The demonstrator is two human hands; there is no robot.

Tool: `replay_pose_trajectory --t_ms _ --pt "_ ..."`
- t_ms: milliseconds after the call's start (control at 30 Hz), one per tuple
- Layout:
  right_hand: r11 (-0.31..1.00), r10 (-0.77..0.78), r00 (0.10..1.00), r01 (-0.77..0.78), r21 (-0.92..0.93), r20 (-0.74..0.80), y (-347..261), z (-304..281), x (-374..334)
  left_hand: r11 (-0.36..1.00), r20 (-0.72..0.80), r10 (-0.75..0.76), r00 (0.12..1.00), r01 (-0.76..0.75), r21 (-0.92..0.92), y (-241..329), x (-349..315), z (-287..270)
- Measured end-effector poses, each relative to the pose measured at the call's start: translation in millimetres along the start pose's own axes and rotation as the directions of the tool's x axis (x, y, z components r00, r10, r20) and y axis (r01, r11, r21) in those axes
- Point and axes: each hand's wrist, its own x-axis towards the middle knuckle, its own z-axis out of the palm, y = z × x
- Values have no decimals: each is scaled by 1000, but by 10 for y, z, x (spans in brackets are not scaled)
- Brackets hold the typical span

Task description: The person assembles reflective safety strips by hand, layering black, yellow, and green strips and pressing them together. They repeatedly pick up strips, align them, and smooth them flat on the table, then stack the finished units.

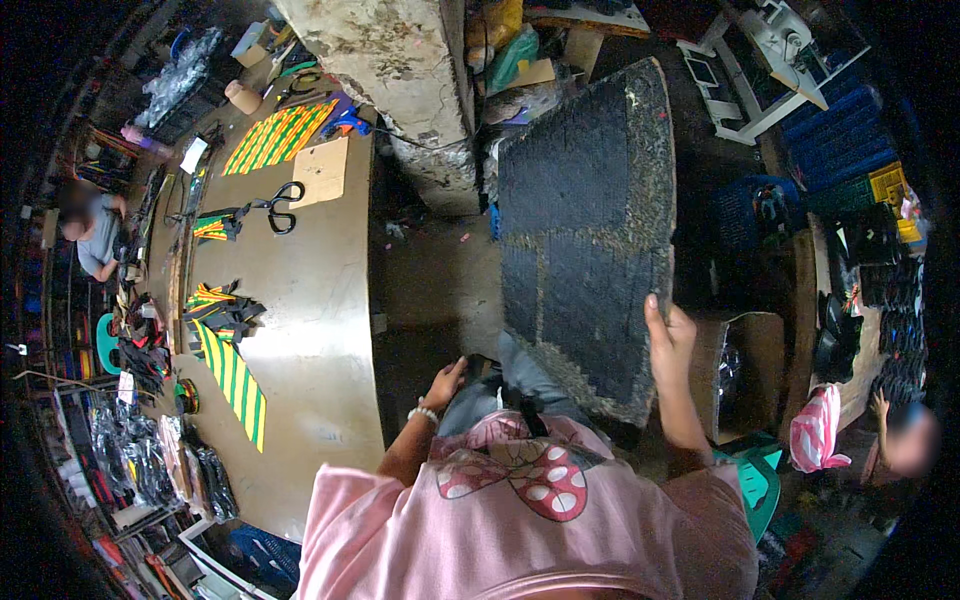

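A large, worn black board (575,230) stands upright at a tilt in front of me, its face marked with greyish, frayed-looking strips. My right hand (670,340) grips its right edge, thumb up on the face side. Low by my lap, my left hand (447,385) has its fingers drawn together at a small dark thing (482,370) that I cannot make out. On the metal-topped table (310,370) to my left lie black-handled scissors (283,205), a brown card (320,172), and several green, yellow and black striped fabric pieces (232,380).
A concrete pillar (400,70) rises beyond the table. Right of the board are a cardboard box (750,370), a green plastic stool (755,480) and a pink striped bag (817,430). One person (100,235) is at far left, another (895,445) at far right.
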Motion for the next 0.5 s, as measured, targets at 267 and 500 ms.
replay_pose_trajectory --t_ms 267,500 --pt "987 5 999 0 159 -32 287 1143 -278 994 -382 -106 918 102 -30 -1660 -935 -626" --pt "990 47 993 -32 -136 109 1340 2312 347 938 -137 49 989 2 348 -2745 -1295 -505"
